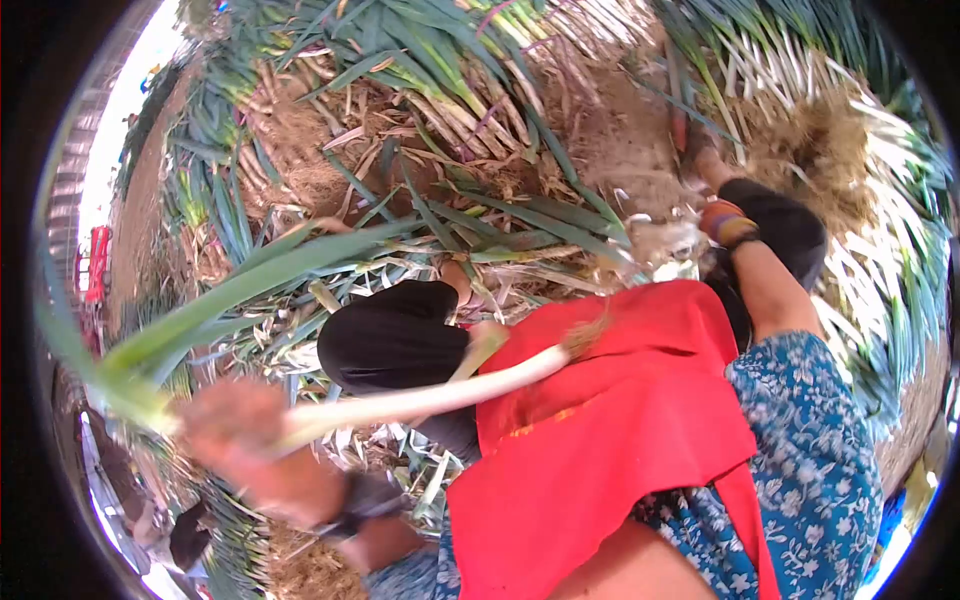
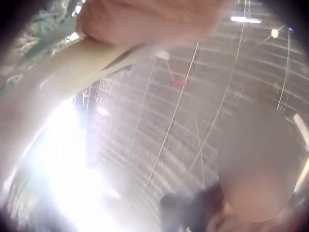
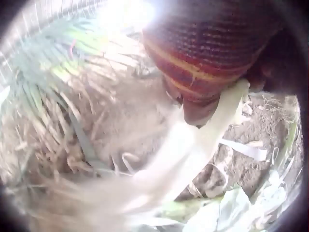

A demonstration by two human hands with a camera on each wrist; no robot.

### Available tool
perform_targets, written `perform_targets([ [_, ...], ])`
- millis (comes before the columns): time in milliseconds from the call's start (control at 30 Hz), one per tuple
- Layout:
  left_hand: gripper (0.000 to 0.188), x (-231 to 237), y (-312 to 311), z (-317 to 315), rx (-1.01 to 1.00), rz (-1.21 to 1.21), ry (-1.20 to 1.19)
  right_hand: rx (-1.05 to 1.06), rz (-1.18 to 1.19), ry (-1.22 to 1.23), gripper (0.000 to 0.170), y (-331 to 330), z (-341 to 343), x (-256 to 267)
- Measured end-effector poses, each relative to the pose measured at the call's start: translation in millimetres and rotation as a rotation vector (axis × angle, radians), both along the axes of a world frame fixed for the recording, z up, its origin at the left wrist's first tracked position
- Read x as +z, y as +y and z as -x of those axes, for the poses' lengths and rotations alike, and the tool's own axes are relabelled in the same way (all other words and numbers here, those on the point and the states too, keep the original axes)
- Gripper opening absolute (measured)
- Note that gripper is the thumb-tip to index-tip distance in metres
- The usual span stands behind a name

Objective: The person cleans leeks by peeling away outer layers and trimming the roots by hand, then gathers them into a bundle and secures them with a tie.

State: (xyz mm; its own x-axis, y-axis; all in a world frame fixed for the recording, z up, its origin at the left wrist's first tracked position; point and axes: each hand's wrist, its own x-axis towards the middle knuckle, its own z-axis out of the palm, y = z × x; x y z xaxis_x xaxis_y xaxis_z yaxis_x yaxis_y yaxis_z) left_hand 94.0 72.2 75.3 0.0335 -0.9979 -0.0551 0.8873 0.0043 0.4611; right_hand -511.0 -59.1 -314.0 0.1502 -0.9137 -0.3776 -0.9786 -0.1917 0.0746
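My left hand grips a long leek, its white stalk running right to a tuft of roots over the red apron. Green leaves rise from the hand's far side. In the left wrist view, the fingers curl over a pale stalk. My right hand, in a striped knitted glove, is away from that leek, beside the right knee. A pale, blurred sheath or leaf is pinched in its fingers; the fingertips are partly hidden.
Bundles of leeks lie across the ground ahead, with more white-stalked leeks at the right. Loose leaves and peelings cover the soil around my knees. A ribbed roof and part of a person show in the left wrist view.
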Motion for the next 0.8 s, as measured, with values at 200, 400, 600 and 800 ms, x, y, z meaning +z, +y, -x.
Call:
perform_targets([
  [200, 0.019, 22.5, -37.0, 41.1, 0.928, -0.015, -0.970, 0.064, -0.031, -0.150, 0.027, -49.4, -81.0, 55.5],
  [400, 0.014, -39.7, -73.6, 60.4, 0.227, 0.046, -0.303, 0.520, 0.379, -1.047, 0.050, -89.5, -288.7, 245.7],
  [600, 0.020, -48.9, -73.9, 85.8, 0.185, -0.048, -0.366, 0.617, -0.111, -1.260, 0.049, -29.8, -340.1, 324.7],
  [800, 0.027, -53.2, -83.3, 106.3, 0.164, -0.087, -0.380, 0.384, 0.022, -1.505, 0.044, 8.6, -343.4, 311.7],
])
